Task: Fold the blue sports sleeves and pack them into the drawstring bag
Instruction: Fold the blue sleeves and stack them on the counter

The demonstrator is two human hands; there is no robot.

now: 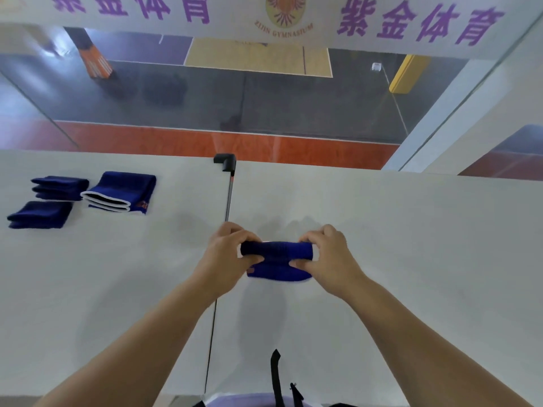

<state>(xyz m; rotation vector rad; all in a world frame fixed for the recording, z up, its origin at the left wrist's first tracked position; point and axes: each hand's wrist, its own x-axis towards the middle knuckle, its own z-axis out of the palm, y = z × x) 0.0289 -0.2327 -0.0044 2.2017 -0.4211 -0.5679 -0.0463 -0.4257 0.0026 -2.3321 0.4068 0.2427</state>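
Both hands (226,257) (329,257) fold one sleeve (277,259) (three folded sleeves (88,195) lie apart).

The sleeve (277,259) gripped between the left hand (227,255) and the right hand (327,257) is knitted cloth, dark blue, matt, with a fine ribbed texture. The table (382,259) under both hands is a smooth white panel with a dull satin finish; its material cannot be determined. Far to the left of the left hand, the folded sleeves (48,201) are the same matt blue knit, and the larger folded piece (120,192) has white cloth edging. The corner bracket (225,161) beyond the hands appears to be matt black plastic. The court floor (235,95) behind it is glossy and reflective.
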